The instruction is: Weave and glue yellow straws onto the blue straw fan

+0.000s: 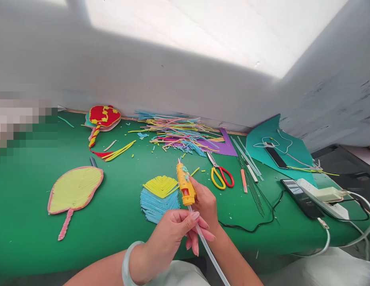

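My right hand [205, 200] is wrapped round a yellow hot glue gun [186, 186], its nozzle pointing away from me. Between the thumb and fingers of my left hand [174, 226] is a clear glue stick [210, 252], which runs into the back of the gun. Just left of the gun lies a blue and yellow piece [158, 204] made of pipe cleaner strips; the gun and my left hand cover part of its edge. Farther left rests a yellow leaf-shaped fan [74, 190] with a pink rim and twisted pink handle.
Cut pipe cleaners [179, 131] are heaped by the wall. Scissors [222, 176], an orange-handled tool [243, 180] and thin wires [253, 190] lie right of the gun. A black cord [256, 229] leads toward a power strip [322, 200] beside a phone [301, 196]. A red fan [105, 116] sits back left.
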Demonstrator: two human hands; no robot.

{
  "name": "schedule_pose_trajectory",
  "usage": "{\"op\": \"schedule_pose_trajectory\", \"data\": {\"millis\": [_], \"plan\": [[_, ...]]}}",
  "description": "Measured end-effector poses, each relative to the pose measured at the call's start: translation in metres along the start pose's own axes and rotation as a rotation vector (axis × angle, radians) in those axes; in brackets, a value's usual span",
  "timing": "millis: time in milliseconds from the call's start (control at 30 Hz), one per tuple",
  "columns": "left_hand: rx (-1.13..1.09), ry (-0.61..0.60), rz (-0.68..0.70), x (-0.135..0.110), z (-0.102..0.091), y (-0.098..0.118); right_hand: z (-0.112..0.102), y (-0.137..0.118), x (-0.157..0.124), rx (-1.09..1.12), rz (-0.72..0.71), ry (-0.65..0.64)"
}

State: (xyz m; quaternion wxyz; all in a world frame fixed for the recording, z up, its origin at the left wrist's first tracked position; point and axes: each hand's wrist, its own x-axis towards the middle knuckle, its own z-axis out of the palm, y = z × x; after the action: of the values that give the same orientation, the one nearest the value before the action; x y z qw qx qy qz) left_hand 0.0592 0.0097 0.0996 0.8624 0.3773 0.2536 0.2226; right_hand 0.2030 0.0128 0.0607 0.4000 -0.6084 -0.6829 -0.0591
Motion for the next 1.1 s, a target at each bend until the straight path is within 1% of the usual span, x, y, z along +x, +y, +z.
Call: {"op": "schedule_pose_trajectory", "data": {"millis": [267, 533, 633, 700, 767, 867, 933, 967, 1033, 1100], "plan": [[-0.012, 0.0, 0.007, 0.002, -0.002, -0.001, 0.002, 0.001, -0.001, 0.0, -0.003, -0.002], [-0.022, -0.001, 0.012, 0.001, -0.002, -0.001, 0.001, 0.001, -0.004, 0.014, 0.024, -0.011], [-0.011, -0.025, 0.004, 0.001, -0.001, 0.0, 0.001, -0.001, -0.003, 0.058, 0.073, -0.03], [0.023, -0.048, -0.002, 0.002, -0.001, 0.001, 0.0, -0.002, -0.001, 0.153, 0.146, -0.068], [0.067, -0.072, 0.002, 0.003, -0.001, 0.0, -0.002, -0.001, 0.002, 0.269, 0.254, -0.105], [0.113, -0.098, -0.003, 0.002, -0.002, -0.001, -0.007, 0.002, 0.009, 0.468, 0.505, -0.113], [0.124, -0.089, -0.002, 0.0, -0.003, -0.002, -0.014, 0.005, 0.015, 0.71, 0.647, -0.125], [0.127, -0.073, 0.008, -0.001, -0.004, -0.001, -0.018, 0.007, 0.018, 0.86, 0.683, -0.136], [0.128, -0.034, 0.04, -0.001, -0.007, 0.0, -0.025, 0.01, 0.022, 1.128, 0.701, -0.167], [0.125, 0.011, 0.074, -0.002, -0.01, 0.002, -0.031, 0.014, 0.024, 1.29, 0.699, -0.204]]}}
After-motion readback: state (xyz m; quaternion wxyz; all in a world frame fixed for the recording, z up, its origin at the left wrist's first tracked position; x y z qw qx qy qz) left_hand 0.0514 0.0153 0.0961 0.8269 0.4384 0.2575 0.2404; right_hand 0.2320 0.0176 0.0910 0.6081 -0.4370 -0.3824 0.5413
